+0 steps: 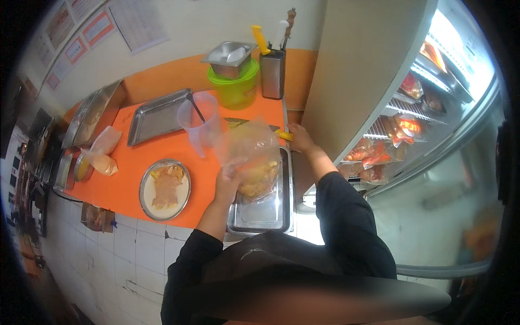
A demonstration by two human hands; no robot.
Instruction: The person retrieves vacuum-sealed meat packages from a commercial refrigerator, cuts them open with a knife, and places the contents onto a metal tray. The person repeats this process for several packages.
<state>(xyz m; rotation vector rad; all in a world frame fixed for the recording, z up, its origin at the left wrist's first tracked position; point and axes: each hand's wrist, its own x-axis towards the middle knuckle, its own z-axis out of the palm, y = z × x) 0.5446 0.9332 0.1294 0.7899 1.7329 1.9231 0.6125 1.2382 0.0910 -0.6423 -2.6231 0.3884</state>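
Note:
My left hand (228, 185) grips a clear plastic bag (260, 176) of pale yellowish pieces, perhaps meat, over a rectangular steel tray (260, 217). At the counter's right edge my right hand (300, 138) is at the yellow handle (283, 135) of a knife; whether the fingers are closed around it cannot be told. The bag partly hides the blade. Another blade (235, 120) lies behind the bag, with a yellowish scrap beside it. To the left, a round metal plate (142, 191) holds a flat, pale piece of meat (167, 187) on a whitish layer.
A translucent measuring jug (199, 118) with a dark-handled utensil stands beside an empty tray (156, 118). Behind are a green tub (233, 89), a steel pan (229, 59) and a knife block (272, 75). Tied bags (103, 152) lie left. An open lit refrigerator (390, 130) stands right.

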